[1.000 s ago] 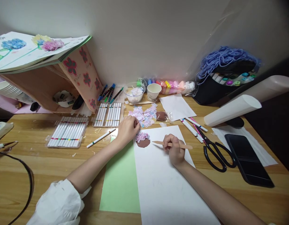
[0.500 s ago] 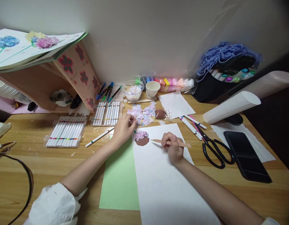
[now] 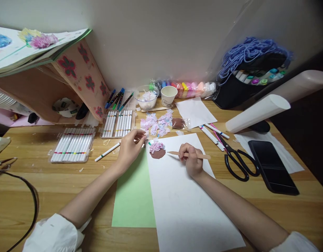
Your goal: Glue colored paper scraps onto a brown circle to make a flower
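A white sheet of paper [image 3: 182, 210] lies in front of me, overlapping a green sheet [image 3: 135, 199]. Near its top left is a flat brown round of clay [image 3: 158, 154], its upper part covered with crumpled pink and lilac paper bits [image 3: 157, 146]. My left hand [image 3: 131, 148] is just left of the round, thumb and forefinger pinched on a small pale paper scrap [image 3: 146, 133]. Held in my right hand [image 3: 191, 159] is a pointed flat wooden stick [image 3: 203, 156], its tip just right of the round and apart from it.
Torn paper scraps [image 3: 157, 123], a bagged brown clay piece [image 3: 178, 123], a paper cup [image 3: 169, 95] and a plastic bowl [image 3: 148, 99] are behind the sheet. Marker boxes [image 3: 72, 145] stand left. Scissors [image 3: 238, 159] and a phone [image 3: 273, 167] lie right.
My left hand has drawn back a little to the left of the brown round, and its pinched scrap now shows. My right hand keeps its hold on the stick. The whole view has shifted slightly.
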### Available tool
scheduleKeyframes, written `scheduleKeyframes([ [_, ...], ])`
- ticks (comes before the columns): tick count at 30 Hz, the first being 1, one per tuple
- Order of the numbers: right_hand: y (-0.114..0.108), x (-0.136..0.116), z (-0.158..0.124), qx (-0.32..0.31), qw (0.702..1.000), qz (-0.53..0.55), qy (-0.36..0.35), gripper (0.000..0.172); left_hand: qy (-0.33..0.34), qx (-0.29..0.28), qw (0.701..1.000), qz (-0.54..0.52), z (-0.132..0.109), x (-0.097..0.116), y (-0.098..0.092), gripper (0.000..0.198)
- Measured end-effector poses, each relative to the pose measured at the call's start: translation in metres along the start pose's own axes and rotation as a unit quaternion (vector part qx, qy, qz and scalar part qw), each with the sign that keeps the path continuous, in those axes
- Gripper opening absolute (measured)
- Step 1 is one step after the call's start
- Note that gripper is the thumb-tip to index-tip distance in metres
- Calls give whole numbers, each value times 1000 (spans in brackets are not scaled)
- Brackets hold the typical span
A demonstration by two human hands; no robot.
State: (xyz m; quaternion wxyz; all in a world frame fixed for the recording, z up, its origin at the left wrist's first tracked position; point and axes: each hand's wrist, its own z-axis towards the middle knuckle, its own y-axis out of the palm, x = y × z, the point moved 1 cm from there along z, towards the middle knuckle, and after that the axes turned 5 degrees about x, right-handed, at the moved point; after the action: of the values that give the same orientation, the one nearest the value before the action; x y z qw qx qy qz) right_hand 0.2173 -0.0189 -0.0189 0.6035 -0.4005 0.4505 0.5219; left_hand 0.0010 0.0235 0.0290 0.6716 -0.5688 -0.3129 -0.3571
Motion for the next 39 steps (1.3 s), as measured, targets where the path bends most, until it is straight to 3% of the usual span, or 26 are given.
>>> scheduleKeyframes([
  [8, 0, -1, 0, 2, 1000, 0, 1, 52, -59, -29, 995, -78, 1, -7, 5, 22],
  [13, 0, -2, 0, 2, 1000, 0, 2, 51, 37, 5, 995, 87, 7, -8, 1, 20],
  [15, 0, -2, 0, 3, 1000, -3, 1, 52, 53, 5, 993, 107, 8, -7, -1, 20],
  [21, 0, -1, 0, 5, 1000, -9, 9, 53, -23, -56, 998, -17, -5, 0, 2, 16],
  [25, 0, -1, -1, 12, 1000, 0, -6, 52, -31, -91, 994, -43, -22, 11, 12, 10],
  [32, 0, -2, -2, -8, 1000, -11, -22, 54, 57, -85, 991, 90, -35, 17, 34, 10],
  [39, 2, -4, -1, -63, 996, -61, 2, 46, 123, -68, 980, 144, -32, 12, 41, 8],
])
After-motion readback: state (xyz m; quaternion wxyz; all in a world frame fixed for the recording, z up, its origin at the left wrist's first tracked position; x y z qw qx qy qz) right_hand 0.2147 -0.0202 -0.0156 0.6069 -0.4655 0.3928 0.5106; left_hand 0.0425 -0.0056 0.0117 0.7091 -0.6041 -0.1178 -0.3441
